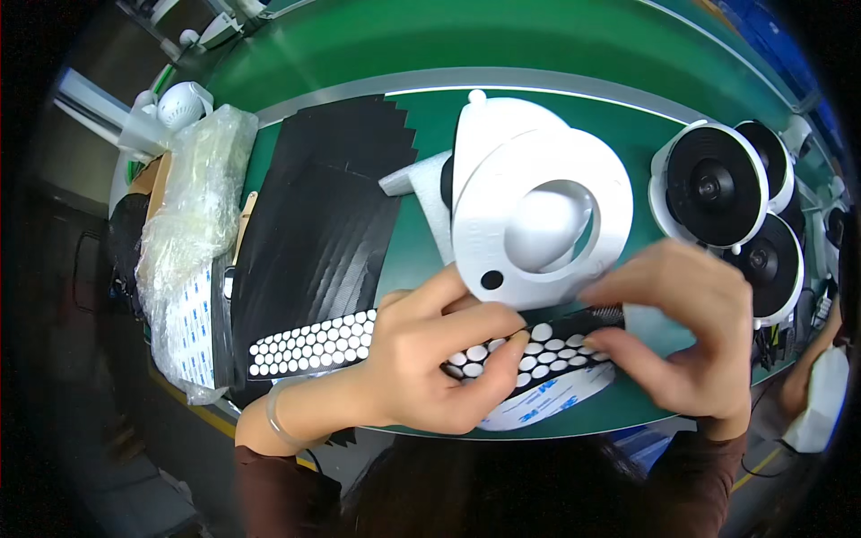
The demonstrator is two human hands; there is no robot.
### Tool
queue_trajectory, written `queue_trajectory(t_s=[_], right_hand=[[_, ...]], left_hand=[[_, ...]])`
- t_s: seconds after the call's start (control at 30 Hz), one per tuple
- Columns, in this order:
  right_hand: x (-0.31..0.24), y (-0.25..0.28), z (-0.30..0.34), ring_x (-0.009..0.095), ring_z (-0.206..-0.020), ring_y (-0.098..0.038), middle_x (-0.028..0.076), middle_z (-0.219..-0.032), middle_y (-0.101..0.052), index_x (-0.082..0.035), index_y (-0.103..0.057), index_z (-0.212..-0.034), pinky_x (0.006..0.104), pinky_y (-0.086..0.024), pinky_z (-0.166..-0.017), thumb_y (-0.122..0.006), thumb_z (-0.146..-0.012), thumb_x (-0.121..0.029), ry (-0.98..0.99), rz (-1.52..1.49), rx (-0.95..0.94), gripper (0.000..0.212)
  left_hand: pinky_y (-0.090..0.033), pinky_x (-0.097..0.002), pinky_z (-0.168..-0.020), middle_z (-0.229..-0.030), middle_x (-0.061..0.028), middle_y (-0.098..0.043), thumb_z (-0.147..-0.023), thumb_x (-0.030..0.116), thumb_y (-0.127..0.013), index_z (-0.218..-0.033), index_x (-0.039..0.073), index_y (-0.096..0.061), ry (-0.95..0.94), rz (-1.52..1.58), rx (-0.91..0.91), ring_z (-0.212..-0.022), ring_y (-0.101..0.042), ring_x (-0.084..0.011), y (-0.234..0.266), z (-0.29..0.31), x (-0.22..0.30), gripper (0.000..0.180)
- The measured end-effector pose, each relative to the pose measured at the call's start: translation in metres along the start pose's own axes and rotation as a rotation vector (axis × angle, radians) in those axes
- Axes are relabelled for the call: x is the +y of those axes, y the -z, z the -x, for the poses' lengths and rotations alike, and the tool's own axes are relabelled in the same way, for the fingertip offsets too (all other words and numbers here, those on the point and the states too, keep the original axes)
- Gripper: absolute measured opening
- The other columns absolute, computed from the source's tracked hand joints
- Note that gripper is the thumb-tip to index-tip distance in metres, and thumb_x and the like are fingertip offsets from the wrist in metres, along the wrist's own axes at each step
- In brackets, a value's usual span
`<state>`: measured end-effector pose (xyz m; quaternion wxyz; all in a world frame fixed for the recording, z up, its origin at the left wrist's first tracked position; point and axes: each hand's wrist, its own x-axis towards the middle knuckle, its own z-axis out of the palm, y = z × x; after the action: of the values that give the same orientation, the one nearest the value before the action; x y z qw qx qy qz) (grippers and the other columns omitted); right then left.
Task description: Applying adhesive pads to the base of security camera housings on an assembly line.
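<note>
My left hand (439, 359) is closed, thumb and a finger pinched over a black strip covered in round white dots (543, 359). What the pinch holds is hidden. One of its fingers passes behind the edge of a tilted white ring-shaped part (601, 206), which carries one round black pad (491, 280). My right hand (691, 332), partly blurred, has thumb and forefinger apart. The thumb reaches the dots at the strip's right end; the forefinger is close to the ring's lower edge. Below the strip lies a white backing sheet with blue print (547, 403).
Black sheets (314, 206) are piled at left, beside bubble-wrapped goods (197, 206). Behind the ring stands another white part (511, 112). Round white housings with black speaker-like faces (717, 184) cluster at right. Another person's arm (807, 368) shows at far right.
</note>
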<state>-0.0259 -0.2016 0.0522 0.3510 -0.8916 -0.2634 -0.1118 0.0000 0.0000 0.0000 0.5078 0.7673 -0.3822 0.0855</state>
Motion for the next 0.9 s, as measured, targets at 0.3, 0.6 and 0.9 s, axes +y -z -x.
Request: queue_trajectory(t_s=[0.3,0.6,0.9], right_hand=[[0.013,-0.026,0.015,0.017,-0.053,-0.056,0.007,-0.065,-0.057,-0.002,-0.06,-0.075,0.0249,-0.045,-0.048,-0.066,-0.068,-0.003,-0.19,-0.397,0.047,0.009],[0.006,-0.031,0.015,0.018,-0.065,-0.052,0.002,-0.073,-0.055,-0.009,-0.064,-0.077,0.0271,-0.041,-0.05,-0.064,-0.049,-0.01,0.221,0.168,0.225,0.028],[0.001,-0.026,0.011,0.019,-0.069,-0.048,0.003,-0.072,-0.055,-0.009,-0.065,-0.074,0.0265,-0.04,-0.059,-0.072,-0.055,-0.007,0.062,0.047,0.069,0.02]], left_hand=[[-0.046,-0.0231,-0.051,-0.084,-0.0132,-0.056,-0.061,0.0,-0.062,-0.08,0.0,-0.064,0.111,0.097,-0.145,-0.059,-0.061,-0.0186,0.007,-0.012,0.016,0.019],[-0.043,-0.0224,-0.045,-0.078,-0.0114,-0.056,-0.06,-0.001,-0.064,-0.069,0.001,-0.06,0.075,-0.02,-0.055,-0.053,-0.058,-0.0165,0.004,-0.003,0.014,0.009],[-0.042,-0.0241,-0.043,-0.076,-0.0105,-0.055,-0.06,0.0,-0.063,-0.068,0.002,-0.06,0.034,-0.01,-0.018,-0.051,-0.058,-0.0174,0.002,-0.001,0.011,0.009]])
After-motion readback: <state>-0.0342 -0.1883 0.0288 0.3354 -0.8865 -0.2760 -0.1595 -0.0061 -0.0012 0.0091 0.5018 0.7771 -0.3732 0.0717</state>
